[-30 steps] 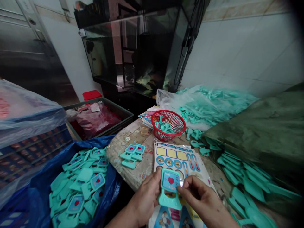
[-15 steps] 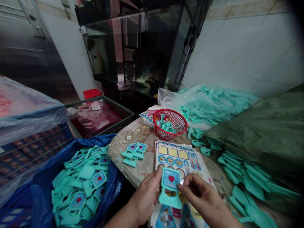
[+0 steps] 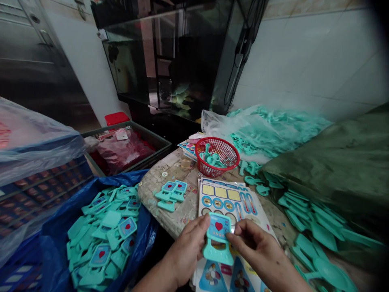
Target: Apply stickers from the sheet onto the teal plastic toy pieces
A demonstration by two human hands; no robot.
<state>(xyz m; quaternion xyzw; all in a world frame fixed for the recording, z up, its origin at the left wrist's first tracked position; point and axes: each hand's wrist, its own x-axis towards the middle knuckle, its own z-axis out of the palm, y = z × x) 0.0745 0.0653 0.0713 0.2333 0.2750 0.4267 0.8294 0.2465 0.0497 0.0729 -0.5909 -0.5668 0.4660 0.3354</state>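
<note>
My left hand [image 3: 191, 247] grips a turquoise plastic toy monitor [image 3: 218, 250] by its left edge. On its face is a blue sticker [image 3: 219, 227] with a red heart, lying over the screen area. My right hand [image 3: 257, 245] is closed, with a fingertip against the lower right edge of the screen; its other fingers curl inward. Beneath the hands lie printed sticker sheets [image 3: 221, 204]. Several toy monitors with heart stickers [image 3: 172, 194] sit in a small pile on the table, left of the sheets.
A red mesh basket [image 3: 217, 156] with turquoise pieces stands behind the sheets. At left, a blue bag [image 3: 148, 227] holds many toy monitors [image 3: 103, 243]. Turquoise parts [image 3: 316, 223] spill from a green sack [image 3: 340, 170] at right. A fish tank [image 3: 170, 69] stands behind the table [image 3: 154, 174].
Both hands and the toy monitor stay nearly in place. The whole view has shifted slightly.
</note>
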